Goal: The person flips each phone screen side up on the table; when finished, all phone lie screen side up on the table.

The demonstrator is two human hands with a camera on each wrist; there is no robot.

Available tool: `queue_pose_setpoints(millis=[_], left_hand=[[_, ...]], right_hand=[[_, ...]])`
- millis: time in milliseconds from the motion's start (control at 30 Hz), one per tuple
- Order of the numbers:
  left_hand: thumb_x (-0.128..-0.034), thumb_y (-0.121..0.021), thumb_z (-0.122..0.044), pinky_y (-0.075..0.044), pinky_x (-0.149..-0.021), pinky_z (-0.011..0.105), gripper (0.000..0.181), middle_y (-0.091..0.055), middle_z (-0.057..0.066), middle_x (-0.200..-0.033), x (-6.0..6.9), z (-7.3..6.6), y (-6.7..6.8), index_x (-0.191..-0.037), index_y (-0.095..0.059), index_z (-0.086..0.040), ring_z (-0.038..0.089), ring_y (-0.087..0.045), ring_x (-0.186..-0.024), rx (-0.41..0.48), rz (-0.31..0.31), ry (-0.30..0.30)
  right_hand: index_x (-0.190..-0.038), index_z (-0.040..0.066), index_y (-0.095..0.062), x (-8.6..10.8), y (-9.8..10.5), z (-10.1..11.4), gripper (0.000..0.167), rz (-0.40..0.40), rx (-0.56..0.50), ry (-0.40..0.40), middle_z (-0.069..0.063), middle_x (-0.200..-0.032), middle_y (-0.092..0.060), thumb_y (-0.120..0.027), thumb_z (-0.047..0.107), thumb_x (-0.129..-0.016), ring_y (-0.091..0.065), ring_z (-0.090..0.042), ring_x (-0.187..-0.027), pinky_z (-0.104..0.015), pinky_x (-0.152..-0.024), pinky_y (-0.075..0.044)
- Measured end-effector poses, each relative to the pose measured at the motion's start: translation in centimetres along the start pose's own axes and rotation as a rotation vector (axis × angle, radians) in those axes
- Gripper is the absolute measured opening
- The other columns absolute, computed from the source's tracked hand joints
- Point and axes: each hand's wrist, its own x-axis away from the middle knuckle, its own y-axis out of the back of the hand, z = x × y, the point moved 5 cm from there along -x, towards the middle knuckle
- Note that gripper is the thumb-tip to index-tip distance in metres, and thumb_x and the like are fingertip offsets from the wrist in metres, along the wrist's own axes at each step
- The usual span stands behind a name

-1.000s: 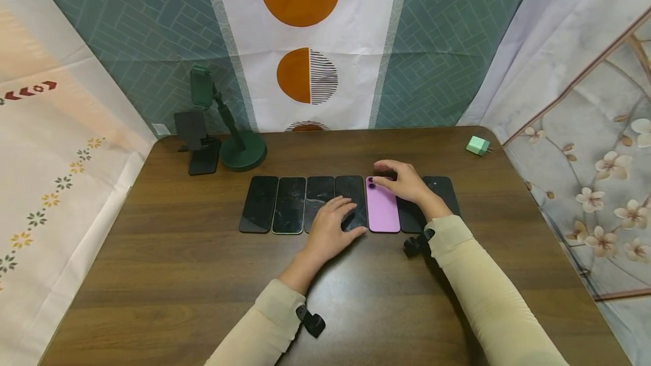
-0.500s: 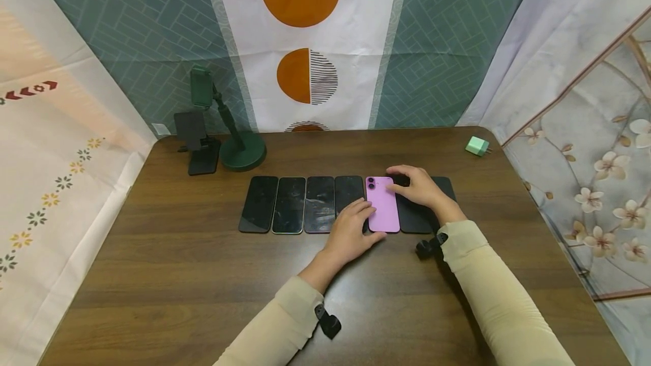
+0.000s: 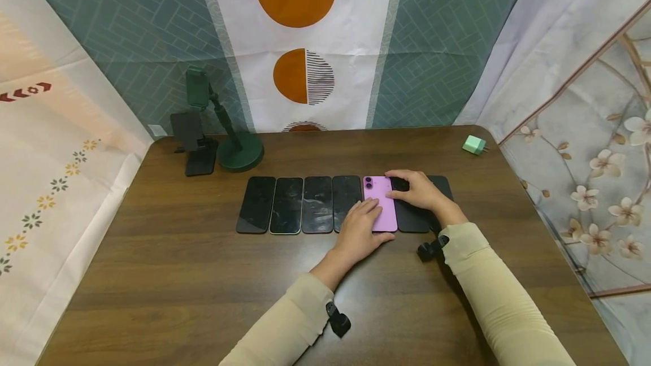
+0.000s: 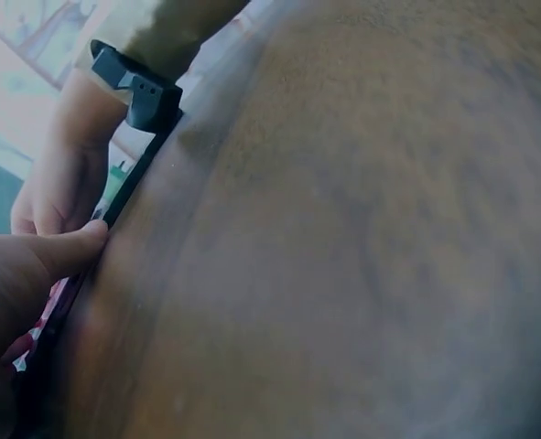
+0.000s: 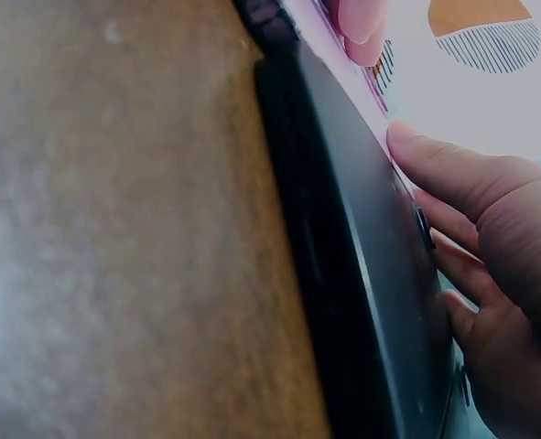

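Note:
Several smartphones lie side by side in a row, as the head view shows. A pink phone [image 3: 377,190] lies back up, its camera lenses at the far left corner. My left hand [image 3: 358,226] lies over its near left part and the dark phone [image 3: 346,194] beside it, fingertips on the pink back. My right hand [image 3: 419,192] reaches over the black phone [image 3: 411,219] to the right, thumb at the pink phone's right edge, fingers beyond the far edge. In the right wrist view, the black phone [image 5: 362,229] stands out as the thicker one. Neither hand visibly grips anything.
More dark phones, among them the leftmost phone [image 3: 256,205], continue the row leftward. Behind stand a green stand [image 3: 241,154] and a black phone stand [image 3: 200,158]. A pale green charger plug [image 3: 474,144] lies at the back right of the wooden table [image 3: 178,275].
My left hand has moved right, from the dark phones onto the pink phone's near left part. My right hand has shifted right, off the pink phone's cameras. The phones keep their places.

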Motion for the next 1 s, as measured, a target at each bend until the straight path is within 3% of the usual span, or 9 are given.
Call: queue_pose_setpoints(millis=[533,833,1000], left_hand=[[-0.0812,-0.080,-0.056,-0.033,-0.118,0.037,0.069,-0.062,0.008,-0.140,-0.5,-0.6,-0.1,-0.127,-0.071,-0.006,0.022,-0.055,-0.133,-0.102,-0.054,0.021],[-0.0884,-0.074,-0.053,-0.035,-0.117,0.043,0.058,-0.064,0.010,-0.137,-0.6,-1.2,0.0,-0.128,-0.070,-0.010,0.025,-0.057,-0.131,-0.163,-0.016,-0.037],[-0.0905,-0.073,-0.049,-0.034,-0.117,0.045,0.054,-0.062,0.013,-0.139,-0.4,-1.2,0.2,-0.131,-0.069,-0.014,0.027,-0.056,-0.132,-0.104,-0.037,-0.068]], right_hand=[[-0.138,0.006,-0.062,0.0,0.0,0.2,0.052,0.022,-0.012,-0.048,-0.021,-0.139,-0.059,-0.079,0.020,-0.090,-0.053,-0.039,-0.130,-0.059,-0.108,-0.040],[-0.126,0.003,-0.068,-0.5,0.1,0.2,0.040,-0.034,-0.101,-0.074,-0.018,-0.127,-0.067,-0.079,0.015,-0.090,-0.059,-0.035,-0.123,-0.056,-0.108,-0.041],[-0.117,0.002,-0.071,-0.7,0.4,0.2,0.030,-0.095,-0.167,-0.106,-0.018,-0.120,-0.070,-0.079,0.010,-0.089,-0.062,-0.035,-0.117,-0.055,-0.105,-0.044]])
